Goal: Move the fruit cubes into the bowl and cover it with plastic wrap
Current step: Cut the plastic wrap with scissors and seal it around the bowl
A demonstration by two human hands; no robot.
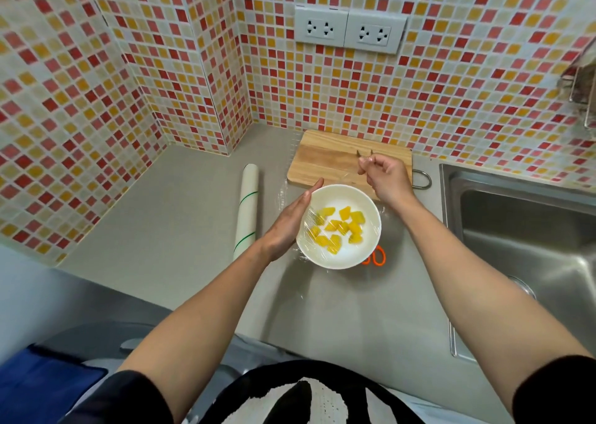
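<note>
Where the grey counter [180, 217] meets the mosaic-tiled wall [451, 78], holdings run as follows, by descending size. Steel sink [529, 249]: set into the counter's right edge. Wooden cutting board [325, 159]: at the back edge, against the wall, its metal hanging loop toward the sink. Roll of plastic wrap [246, 207]: lying lengthwise left of centre, well apart from the board. White bowl [338, 256]: near the counter's middle, just in front of the board, containing yellow fruit cubes [338, 228] and already covered by a sheet of clear film [311, 220] whose loose margins spread onto the counter. Left hand [290, 222]: fingers straight, flat against the bowl's left side, pressing the film there. Right hand [385, 174]: raised over the board's near edge, fingers curled, apparently pinching the film's far edge, which is hard to make out. Orange item [377, 256]: mostly hidden behind the bowl's right side, possibly scissor handles.
</note>
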